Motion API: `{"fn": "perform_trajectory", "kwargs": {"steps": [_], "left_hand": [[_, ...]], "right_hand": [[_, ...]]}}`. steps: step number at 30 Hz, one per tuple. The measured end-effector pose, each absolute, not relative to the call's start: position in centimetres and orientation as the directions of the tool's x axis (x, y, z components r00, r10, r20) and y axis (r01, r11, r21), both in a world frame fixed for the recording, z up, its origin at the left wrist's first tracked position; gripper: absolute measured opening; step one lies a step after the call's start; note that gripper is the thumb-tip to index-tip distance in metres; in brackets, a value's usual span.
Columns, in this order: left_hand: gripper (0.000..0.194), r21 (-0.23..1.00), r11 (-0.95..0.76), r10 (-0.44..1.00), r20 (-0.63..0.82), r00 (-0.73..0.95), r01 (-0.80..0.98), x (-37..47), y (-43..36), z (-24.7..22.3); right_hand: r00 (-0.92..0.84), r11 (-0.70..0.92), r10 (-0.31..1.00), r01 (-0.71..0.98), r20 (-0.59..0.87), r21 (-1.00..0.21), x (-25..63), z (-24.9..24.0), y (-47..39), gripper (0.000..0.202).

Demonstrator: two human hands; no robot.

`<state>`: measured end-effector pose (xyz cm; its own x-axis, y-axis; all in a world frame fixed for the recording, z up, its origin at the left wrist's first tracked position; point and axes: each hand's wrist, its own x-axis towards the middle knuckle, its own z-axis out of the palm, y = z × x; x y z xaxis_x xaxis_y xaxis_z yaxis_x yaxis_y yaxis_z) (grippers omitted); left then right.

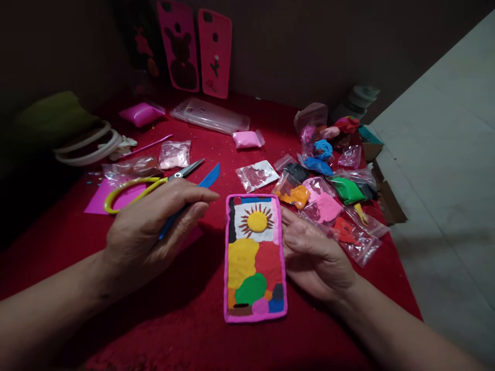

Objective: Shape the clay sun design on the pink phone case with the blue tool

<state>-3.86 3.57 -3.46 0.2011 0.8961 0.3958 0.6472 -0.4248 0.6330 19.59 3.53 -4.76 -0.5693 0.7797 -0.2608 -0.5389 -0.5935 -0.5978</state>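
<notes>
My left hand (158, 219) pinches a blue plastic clay knife (210, 175), its blade pointing up and away past my fingertips. In front of me is a phone case (243, 263) covered in coloured clay, with a pink rim, a yellow sun with brown rays on white, and patches of yellow, red, green and other colours below. My right hand (315, 252) grips the case along its right edge, and some fingertips are hidden behind it. The knife is left of the case, apart from it.
Yellow-handled scissors (135, 190) lie beyond my left hand. Bags of coloured clay (323, 206) crowd the right side. Clear phone cases (211, 116) lie farther back, and two pink decorated cases (215, 54) lean against the wall. White rings (88, 147) sit at left on the red cloth (185, 330).
</notes>
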Motion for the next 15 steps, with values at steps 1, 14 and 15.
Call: {"fn": "perform_trajectory", "kwargs": {"steps": [1, 14, 15], "left_hand": [[0.018, 0.6, -0.454, 0.881, 0.413, 0.231, 0.659, -3.9, 3.61, -3.51], [0.018, 0.528, -0.488, 0.868, 0.377, 0.324, 0.695, -4.21, 4.06, -3.98], [0.019, 0.539, -0.482, 0.872, 0.374, 0.317, 0.691, -4.21, 4.08, -4.0]], "right_hand": [[-0.573, -0.594, 0.779, -0.546, -0.255, -0.591, 19.58, -4.7, 3.51, 0.046], [-0.578, -0.641, 0.747, -0.493, -0.328, -0.588, 19.46, -4.49, 3.14, 0.046], [-0.58, -0.645, 0.743, -0.489, -0.333, -0.587, 19.47, -4.5, 3.14, 0.047]]}}
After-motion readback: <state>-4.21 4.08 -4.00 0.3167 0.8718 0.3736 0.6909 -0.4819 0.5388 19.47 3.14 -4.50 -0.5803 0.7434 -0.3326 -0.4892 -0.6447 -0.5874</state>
